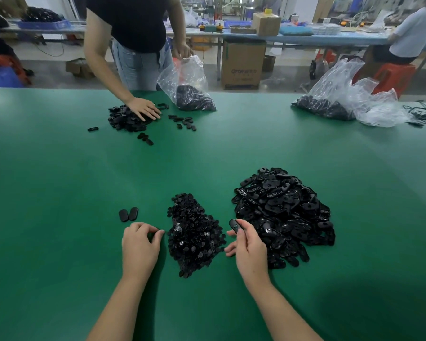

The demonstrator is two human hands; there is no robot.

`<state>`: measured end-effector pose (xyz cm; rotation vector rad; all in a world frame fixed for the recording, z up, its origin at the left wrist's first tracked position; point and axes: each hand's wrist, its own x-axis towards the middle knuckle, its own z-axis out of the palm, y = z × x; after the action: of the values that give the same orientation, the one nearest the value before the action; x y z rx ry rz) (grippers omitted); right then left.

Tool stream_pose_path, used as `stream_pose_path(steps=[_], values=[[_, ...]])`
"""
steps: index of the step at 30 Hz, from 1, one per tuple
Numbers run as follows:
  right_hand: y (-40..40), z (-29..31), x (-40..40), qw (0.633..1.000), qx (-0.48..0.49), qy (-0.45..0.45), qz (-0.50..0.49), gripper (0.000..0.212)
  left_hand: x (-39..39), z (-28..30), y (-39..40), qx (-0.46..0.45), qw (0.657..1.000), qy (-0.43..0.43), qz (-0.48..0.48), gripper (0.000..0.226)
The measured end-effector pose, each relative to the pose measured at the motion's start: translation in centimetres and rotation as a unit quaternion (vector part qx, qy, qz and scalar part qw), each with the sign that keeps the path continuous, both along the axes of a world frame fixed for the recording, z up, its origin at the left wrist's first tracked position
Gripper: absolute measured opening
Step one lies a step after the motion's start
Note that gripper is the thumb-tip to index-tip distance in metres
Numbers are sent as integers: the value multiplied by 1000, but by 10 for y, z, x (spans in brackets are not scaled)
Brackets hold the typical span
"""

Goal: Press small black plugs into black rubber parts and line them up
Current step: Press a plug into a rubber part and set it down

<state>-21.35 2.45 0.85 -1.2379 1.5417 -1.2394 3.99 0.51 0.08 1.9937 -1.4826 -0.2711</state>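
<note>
Head view, nearest first: both forearms reach in from the near edge of the green worktop (59, 242). The left hand (139, 244) rests on the mat with fingers curled toward the left fringe of the plug pile (194, 235); whether a plug is pinched between its fingertips I cannot tell. The right hand (247, 244) grasps one black rubber part (234, 225), tilted so its open face points at the plugs, probably so a plug can be pressed straight in. The plugs lie between the hands and the heap of rubber parts (283, 217) lies just right of them, so each hand seems to have its own supply close by.

Left of the plugs, two finished parts (128, 214) lie side by side and touching, apparently the start of the row.

Toward the far edge, another person's hand (144, 109) lies flat on a smaller heap (129, 118), the other holding a clear bag of parts (190, 87). A second bag (342, 99) slumps near the far right corner.
</note>
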Motion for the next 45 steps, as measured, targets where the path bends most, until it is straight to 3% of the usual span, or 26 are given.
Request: stream_pose_path(steps=[6, 15, 19, 25, 29, 37, 45], values=[[-1, 0, 0, 1000, 0, 6, 0, 26, -2, 7, 3, -15, 999, 29, -28, 13], [-3, -1, 1, 1000, 7, 18, 3, 26, -37, 30, 11, -40, 968, 245, -26, 14], [-4, -2, 1, 1000, 0, 17, -3, 25, -73, 48, 6, -40, 934, 349, -63, 15], [-6, -5, 2, 1000, -6, 13, -20, 25, -111, 60, 2, 9, 843, 530, -91, 18], [-6, -4, 2, 1000, -8, 11, -21, 26, -119, 59, 2, 25, 848, 518, -110, 10], [-5, -6, 0, 1000, -7, 12, -19, 28, -122, 50, 0, 64, 894, 430, -108, 21], [-6, -5, -1, 999, -2, 45, -18, 27, -135, 49, -4, 89, 938, 312, -123, 12]])
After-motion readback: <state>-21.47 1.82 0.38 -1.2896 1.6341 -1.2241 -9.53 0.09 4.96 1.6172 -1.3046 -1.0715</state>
